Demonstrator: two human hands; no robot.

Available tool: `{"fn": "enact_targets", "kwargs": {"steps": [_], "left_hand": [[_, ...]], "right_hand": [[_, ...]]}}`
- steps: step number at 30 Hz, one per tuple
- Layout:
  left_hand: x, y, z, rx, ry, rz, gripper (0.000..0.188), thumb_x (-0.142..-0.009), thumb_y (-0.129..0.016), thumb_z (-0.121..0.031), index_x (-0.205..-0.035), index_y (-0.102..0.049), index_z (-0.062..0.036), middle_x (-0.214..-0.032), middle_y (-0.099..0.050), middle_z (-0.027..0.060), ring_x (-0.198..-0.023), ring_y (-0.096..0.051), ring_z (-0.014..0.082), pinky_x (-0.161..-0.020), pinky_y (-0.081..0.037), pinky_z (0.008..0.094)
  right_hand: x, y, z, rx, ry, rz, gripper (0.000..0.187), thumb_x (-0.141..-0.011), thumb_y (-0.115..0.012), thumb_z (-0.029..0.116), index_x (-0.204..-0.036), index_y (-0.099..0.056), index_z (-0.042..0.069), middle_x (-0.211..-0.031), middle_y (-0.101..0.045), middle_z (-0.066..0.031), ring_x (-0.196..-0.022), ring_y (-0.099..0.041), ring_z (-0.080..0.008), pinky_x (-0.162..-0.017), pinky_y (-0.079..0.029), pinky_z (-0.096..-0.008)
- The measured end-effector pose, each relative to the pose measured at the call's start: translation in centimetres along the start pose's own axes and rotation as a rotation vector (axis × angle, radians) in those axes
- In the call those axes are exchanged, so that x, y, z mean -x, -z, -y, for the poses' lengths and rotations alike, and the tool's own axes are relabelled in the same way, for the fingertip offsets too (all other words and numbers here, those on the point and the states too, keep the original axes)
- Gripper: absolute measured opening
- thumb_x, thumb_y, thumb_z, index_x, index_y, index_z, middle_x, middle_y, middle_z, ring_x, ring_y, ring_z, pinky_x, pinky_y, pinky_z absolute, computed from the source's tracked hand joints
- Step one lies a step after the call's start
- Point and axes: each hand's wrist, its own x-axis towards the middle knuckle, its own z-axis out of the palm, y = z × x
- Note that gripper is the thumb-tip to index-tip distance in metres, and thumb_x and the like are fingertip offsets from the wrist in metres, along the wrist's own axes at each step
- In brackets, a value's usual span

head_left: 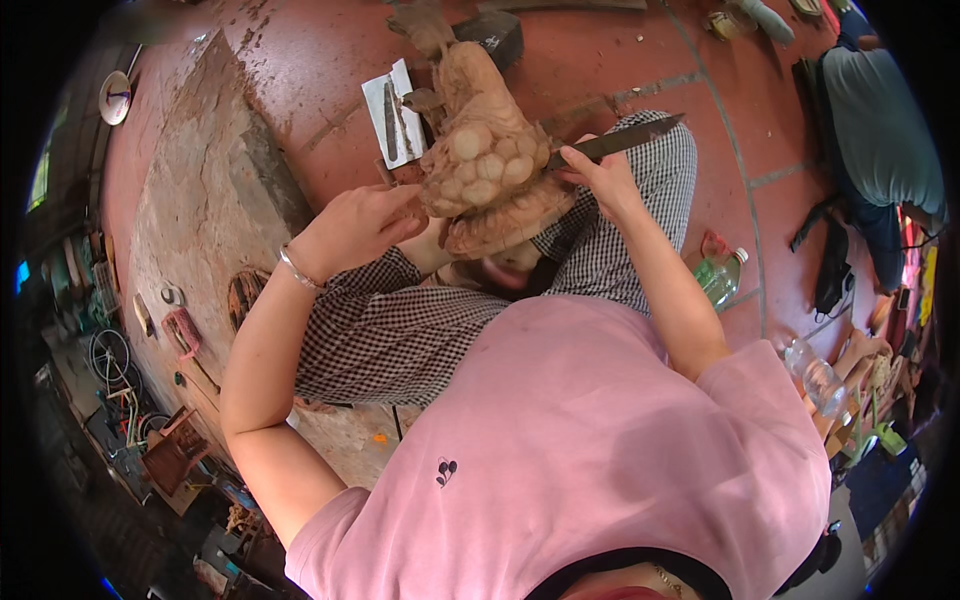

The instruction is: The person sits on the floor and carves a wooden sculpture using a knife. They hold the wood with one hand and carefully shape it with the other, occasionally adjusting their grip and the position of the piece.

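Carving in head view [480, 165]: brown and rough, with rounded discs clustered on the near half, narrowing toward the far end; set above the lap, between left hand [375, 220] and right hand [605, 180]; support underneath hidden.
Left hand: at the carving's left side, fingertips meeting the edge, palm turned down; cannot tell whether grasping or only resting there.
Right hand: at the carving's right side, pinched firmly around a dark flat tool [630, 138], thumb laid along the top.
Dark flat tool: slanting away from the carving to the far right, pointed at the outer end; cannot tell whether touching the carving at the inner end.
White sheet [374, 100]: just left of the carving's upper part, bearing slim dark tools [390, 120] laid lengthwise.
Dark block [495, 38]: just beyond the carving, partly covered by the far end.
Slab [210, 170]: left of the carving, broad, greyish brown, rough-edged.
Checked trousers [390, 330]: folded around the carving's near side, black and white.
Bracelet [288, 262]: around the left wrist, to the near left of the carving.
Green bottle [722, 275]: lying to the near right of the carving, on reddish floor [620, 50].
Clear bottle [818, 380]: farther out to the near right of the carving.
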Motion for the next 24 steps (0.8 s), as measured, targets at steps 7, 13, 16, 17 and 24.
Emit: {"fn": "enact_targets", "kwargs": {"steps": [7,13,16,17,24], "left_hand": [[0.2,-0.1,0.2,0.016,-0.003,-0.011,0.037,-0.09,-0.064,-0.024,-0.119,-0.06,-0.0011,-0.09,-0.068,0.0224,-0.086,-0.066,0.0399,-0.076,-0.052,0.0471],[0.1,-0.1,0.3,-0.002,0.009,0.008,0.037,-0.09,-0.063,-0.024,-0.12,-0.059,-0.0016,-0.092,-0.068,0.0217,-0.087,-0.066,0.0399,-0.076,-0.052,0.0468],[0.2,-0.2,0.5,-0.005,0.006,-0.005,0.036,-0.09,-0.063,-0.024,-0.119,-0.059,-0.0018,-0.092,-0.068,0.0215,-0.086,-0.065,0.04,-0.075,-0.052,0.047],[0.2,-0.2,0.5,-0.01,0.008,-0.007,0.036,-0.09,-0.063,-0.024,-0.119,-0.059,-0.002,-0.092,-0.068,0.0215,-0.086,-0.065,0.0399,-0.075,-0.052,0.047],[0.2,0.0,0.2,0.008,0.019,0.01,0.036,-0.091,-0.062,-0.024,-0.119,-0.059,-0.003,-0.091,-0.068,0.0215,-0.087,-0.065,0.04,-0.075,-0.052,0.0472]], "right_hand": [[-0.9,-0.2,1.6,0.162,-0.038,0.078,0.032,-0.088,-0.074,0.017,-0.111,-0.064,-0.003,-0.105,-0.068,-0.0115,-0.095,-0.066,-0.0191,-0.08,-0.057,-0.0334],[-1.9,-0.4,0.3,0.711,0.245,0.05,0.021,-0.089,-0.071,0.01,-0.102,-0.067,-0.006,-0.093,-0.071,-0.0106,-0.075,-0.065,-0.0159,-0.065,-0.053,-0.0281],[-1.2,-0.9,2.4,0.271,0.001,0.045,0.019,-0.089,-0.07,0.012,-0.098,-0.068,-0.005,-0.091,-0.071,-0.0107,-0.079,-0.066,-0.0172,-0.067,-0.053,-0.0294],[-1.2,-0.7,2.6,0.27,-0.02,0.063,0.023,-0.089,-0.071,0.013,-0.103,-0.067,-0.005,-0.095,-0.07,-0.0111,-0.083,-0.067,-0.0183,-0.071,-0.054,-0.0305],[-1.9,-1.0,4.0,0.524,-0.075,0.127,0.031,-0.089,-0.073,0.016,-0.11,-0.066,-0.005,-0.1,-0.07,-0.0101,-0.09,-0.068,-0.0212,-0.081,-0.057,-0.0328]]}}
